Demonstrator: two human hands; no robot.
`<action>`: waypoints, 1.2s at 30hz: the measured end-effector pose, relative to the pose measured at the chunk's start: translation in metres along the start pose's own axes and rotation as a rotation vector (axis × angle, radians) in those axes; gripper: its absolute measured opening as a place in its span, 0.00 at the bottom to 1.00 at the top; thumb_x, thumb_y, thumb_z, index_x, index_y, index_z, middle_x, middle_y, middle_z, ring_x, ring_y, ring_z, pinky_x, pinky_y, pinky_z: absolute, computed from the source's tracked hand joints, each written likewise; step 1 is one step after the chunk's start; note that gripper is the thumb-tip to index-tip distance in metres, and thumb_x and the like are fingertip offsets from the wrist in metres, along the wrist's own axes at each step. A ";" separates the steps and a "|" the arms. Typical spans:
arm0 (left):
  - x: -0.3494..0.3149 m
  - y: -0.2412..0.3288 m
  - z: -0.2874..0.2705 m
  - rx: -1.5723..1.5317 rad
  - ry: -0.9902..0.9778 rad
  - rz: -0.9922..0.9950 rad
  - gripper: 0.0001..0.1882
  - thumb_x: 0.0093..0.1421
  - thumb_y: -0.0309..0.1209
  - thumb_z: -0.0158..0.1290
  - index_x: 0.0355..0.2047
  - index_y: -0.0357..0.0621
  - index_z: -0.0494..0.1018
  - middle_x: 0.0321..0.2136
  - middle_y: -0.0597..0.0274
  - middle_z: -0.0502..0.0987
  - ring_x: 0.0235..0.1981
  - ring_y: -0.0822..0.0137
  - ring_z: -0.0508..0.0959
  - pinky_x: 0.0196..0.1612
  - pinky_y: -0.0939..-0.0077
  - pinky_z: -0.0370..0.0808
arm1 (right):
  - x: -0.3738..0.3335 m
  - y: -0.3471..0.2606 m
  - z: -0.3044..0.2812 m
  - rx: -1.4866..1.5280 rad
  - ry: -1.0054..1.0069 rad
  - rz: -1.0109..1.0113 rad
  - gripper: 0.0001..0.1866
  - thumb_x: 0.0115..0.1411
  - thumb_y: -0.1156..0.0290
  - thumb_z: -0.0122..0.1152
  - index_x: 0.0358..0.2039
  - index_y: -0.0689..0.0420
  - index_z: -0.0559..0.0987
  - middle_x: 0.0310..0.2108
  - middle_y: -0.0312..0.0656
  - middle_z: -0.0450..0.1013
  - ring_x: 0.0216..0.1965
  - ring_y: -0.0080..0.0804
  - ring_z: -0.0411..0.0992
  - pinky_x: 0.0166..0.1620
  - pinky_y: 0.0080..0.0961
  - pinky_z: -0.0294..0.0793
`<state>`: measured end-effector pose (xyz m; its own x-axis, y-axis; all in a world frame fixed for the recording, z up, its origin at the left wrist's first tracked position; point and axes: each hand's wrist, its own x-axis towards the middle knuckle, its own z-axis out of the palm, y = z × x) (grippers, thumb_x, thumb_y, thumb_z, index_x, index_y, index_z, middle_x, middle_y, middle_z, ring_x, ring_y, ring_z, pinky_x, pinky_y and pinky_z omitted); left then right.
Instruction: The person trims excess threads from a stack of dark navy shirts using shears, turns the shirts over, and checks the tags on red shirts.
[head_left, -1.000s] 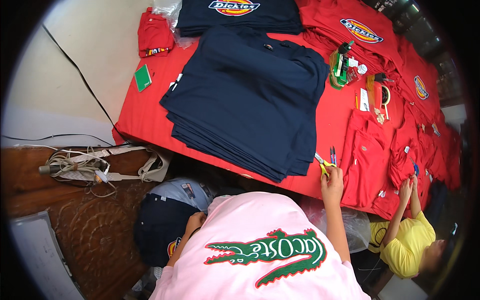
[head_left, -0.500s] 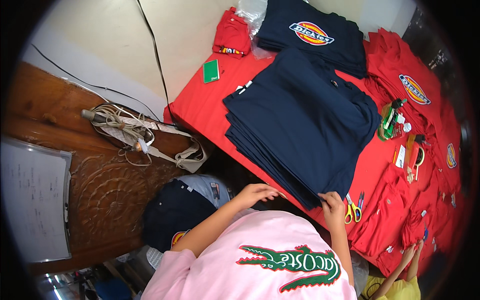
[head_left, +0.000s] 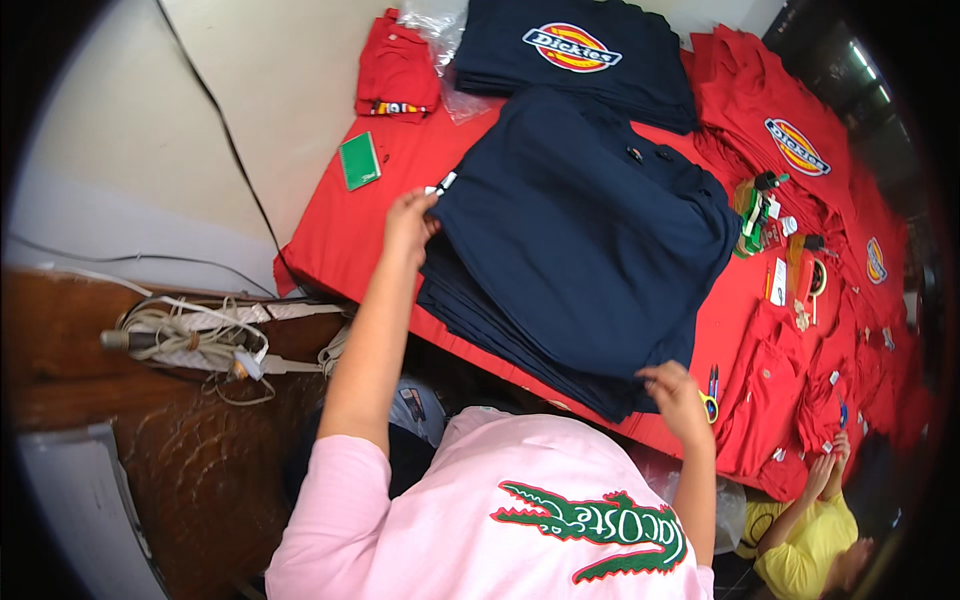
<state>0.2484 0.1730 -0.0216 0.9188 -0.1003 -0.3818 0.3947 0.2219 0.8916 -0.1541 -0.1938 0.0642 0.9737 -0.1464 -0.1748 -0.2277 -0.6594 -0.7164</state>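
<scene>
A stack of navy shirts (head_left: 590, 240) lies before me on the red-covered table. My left hand (head_left: 408, 222) is at the left edge of the top shirt, beside its white label (head_left: 443, 185), with thumb and fingers closed on the cloth. At the near right corner of the same shirt, my right hand (head_left: 674, 395) pinches the hem between thumb and fingertips. The top shirt's left edge is raised slightly off the layers below, which fan out along the near side. Close to my right hand lie yellow-handled scissors (head_left: 709, 407), partly hidden by it.
Folded navy shirts with a round logo (head_left: 480, 60) sit at the back, beside a folded red garment (head_left: 395, 65). A green notebook (head_left: 360, 161) lies at left. Bottles and small tools (head_left: 755, 215) stand right, among red shirts (head_left: 765, 110). A co-worker in yellow (head_left: 810, 545) handles red cloth.
My left hand has moved from the table's near edge up to the top shirt's left edge and taken hold. My right hand stays at the near corner. The view has shifted slightly.
</scene>
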 end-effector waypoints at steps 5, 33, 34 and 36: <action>0.014 0.102 0.092 -0.024 -0.266 0.292 0.23 0.68 0.26 0.60 0.61 0.34 0.69 0.45 0.59 0.80 0.42 0.65 0.84 0.49 0.66 0.83 | 0.062 0.003 -0.070 0.502 0.593 0.107 0.13 0.72 0.78 0.53 0.51 0.62 0.84 0.30 0.33 0.74 0.31 0.21 0.74 0.36 0.19 0.74; -0.106 0.126 -0.014 0.230 -0.606 0.191 0.31 0.63 0.14 0.50 0.68 0.32 0.69 0.45 0.65 0.80 0.43 0.79 0.80 0.52 0.69 0.84 | -0.020 0.078 -0.017 0.617 0.823 0.122 0.19 0.76 0.80 0.46 0.61 0.68 0.78 0.58 0.47 0.78 0.55 0.30 0.79 0.58 0.27 0.80; -0.107 0.126 -0.014 0.231 -0.612 0.193 0.31 0.63 0.15 0.50 0.68 0.32 0.69 0.48 0.63 0.80 0.45 0.77 0.81 0.52 0.68 0.84 | -0.020 0.079 -0.017 0.615 0.820 0.121 0.18 0.76 0.80 0.46 0.61 0.68 0.77 0.58 0.47 0.78 0.55 0.30 0.79 0.58 0.27 0.80; -0.107 0.122 -0.018 0.225 -0.614 0.201 0.30 0.64 0.14 0.50 0.68 0.31 0.69 0.52 0.54 0.82 0.48 0.72 0.83 0.52 0.70 0.83 | -0.022 0.081 -0.018 0.611 0.814 0.122 0.18 0.76 0.80 0.47 0.62 0.68 0.77 0.59 0.47 0.78 0.55 0.30 0.79 0.58 0.27 0.80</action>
<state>0.1982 0.2285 0.1239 0.7788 -0.6248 -0.0551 0.1448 0.0937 0.9850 -0.1941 -0.2569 0.0223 0.6032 -0.7936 0.0792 -0.0698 -0.1514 -0.9860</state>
